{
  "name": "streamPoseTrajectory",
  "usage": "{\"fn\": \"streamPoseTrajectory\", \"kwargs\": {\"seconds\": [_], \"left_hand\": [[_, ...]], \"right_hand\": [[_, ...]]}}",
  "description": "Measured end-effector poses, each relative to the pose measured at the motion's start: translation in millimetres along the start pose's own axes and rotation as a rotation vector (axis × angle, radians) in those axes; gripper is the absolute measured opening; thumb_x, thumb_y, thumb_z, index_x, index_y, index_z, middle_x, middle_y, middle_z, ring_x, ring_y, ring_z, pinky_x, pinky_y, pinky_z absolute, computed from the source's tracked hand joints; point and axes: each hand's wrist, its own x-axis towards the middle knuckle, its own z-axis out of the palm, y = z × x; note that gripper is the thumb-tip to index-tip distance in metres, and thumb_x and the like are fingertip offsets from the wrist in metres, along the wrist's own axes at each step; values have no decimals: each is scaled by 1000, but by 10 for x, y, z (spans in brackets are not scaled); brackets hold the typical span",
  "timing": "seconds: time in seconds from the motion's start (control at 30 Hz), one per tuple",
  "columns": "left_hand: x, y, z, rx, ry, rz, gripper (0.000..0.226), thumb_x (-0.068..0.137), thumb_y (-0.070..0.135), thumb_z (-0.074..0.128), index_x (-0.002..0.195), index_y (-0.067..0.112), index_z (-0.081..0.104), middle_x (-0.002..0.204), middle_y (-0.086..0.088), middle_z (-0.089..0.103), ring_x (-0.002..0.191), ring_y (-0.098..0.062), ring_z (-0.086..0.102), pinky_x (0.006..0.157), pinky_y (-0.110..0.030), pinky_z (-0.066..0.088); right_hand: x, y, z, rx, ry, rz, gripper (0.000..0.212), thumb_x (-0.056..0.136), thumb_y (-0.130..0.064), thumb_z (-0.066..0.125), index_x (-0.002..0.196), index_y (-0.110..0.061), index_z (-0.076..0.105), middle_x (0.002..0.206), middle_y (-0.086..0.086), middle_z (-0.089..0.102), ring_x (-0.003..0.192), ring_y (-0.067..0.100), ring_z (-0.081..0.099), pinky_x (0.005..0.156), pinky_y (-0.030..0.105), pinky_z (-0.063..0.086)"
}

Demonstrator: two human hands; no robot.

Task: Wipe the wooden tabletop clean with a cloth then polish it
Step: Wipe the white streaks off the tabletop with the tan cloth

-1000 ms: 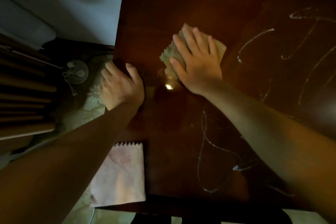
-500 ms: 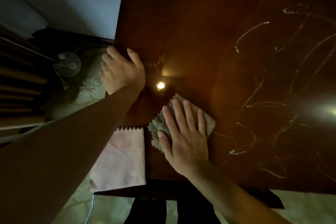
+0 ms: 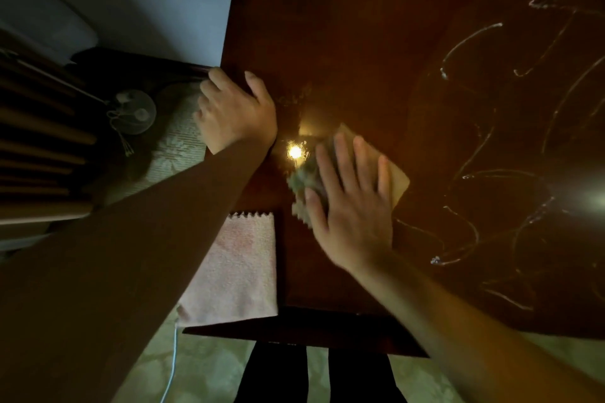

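The right hand (image 3: pixel 352 206) makes the working grip: its fingers are straight and spread, and the palm presses flat on the beige cloth (image 3: pixel 397 181), so nothing is pinched. The cloth lies on the dark wooden worktop (image 3: pixel 360 42), near its left part and close to the front edge. Only its right corner and a zigzag left edge show past the hand; the hand and cloth are blurred.

The left hand (image 3: pixel 234 113) rests on the left edge of the worktop. The thumb lies on top, the other fingers go over the edge, and I cannot tell how much they curl there. It holds no cloth and seems only to steady the body.

The white streaks (image 3: pixel 471 232) that must be wiped lie to the right of the cloth, from the near side to the far right corner. The nearest streak begins just beside the right hand's wrist side. So I judge that the next strokes should go to the right and away from the body, and the right hand is clearly the nearer one.

A folded pink cloth (image 3: pixel 242 265) lies at the front left corner, probably for polishing.
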Motion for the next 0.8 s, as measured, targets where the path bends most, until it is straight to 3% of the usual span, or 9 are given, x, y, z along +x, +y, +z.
{"fn": "streamPoseTrajectory", "kwargs": {"seconds": [0.2, 0.43, 0.63, 0.8], "left_hand": [[5, 26, -16, 15, 9, 3, 57, 102, 46, 30, 137, 3, 45, 123, -17, 60, 110, -35, 60, 91, -43, 44], [15, 28, -7, 37, 24, -7, 58, 101, 46, 30, 136, 3, 46, 124, -18, 60, 110, -35, 61, 91, -44, 46], [11, 17, 2, 35, 5, -6, 57, 102, 46, 30, 137, 3, 43, 127, -19, 58, 113, -37, 59, 91, -46, 44], [37, -7, 25, 21, -11, -12, 58, 101, 48, 27, 138, 5, 41, 131, -18, 55, 118, -37, 56, 96, -48, 43]], "right_hand": [[-1016, -286, 175, -48, -67, -107, 63, 103, -53, 28, 160, -24, 29, 171, 5, 18, 158, 29, 14, 123, 56, 14], [-703, -140, 92, -12, -53, -205, 66, 99, -53, 39, 159, -26, 31, 170, 4, 21, 157, 26, 17, 124, 54, 15], [-141, -165, 46, 15, -40, -98, 63, 102, -53, 33, 159, -25, 33, 169, 5, 22, 158, 27, 15, 125, 57, 14], [-241, -320, 94, 46, -3, 22, 63, 104, -53, 28, 160, -23, 28, 171, 7, 17, 158, 28, 10, 125, 58, 12]]}}
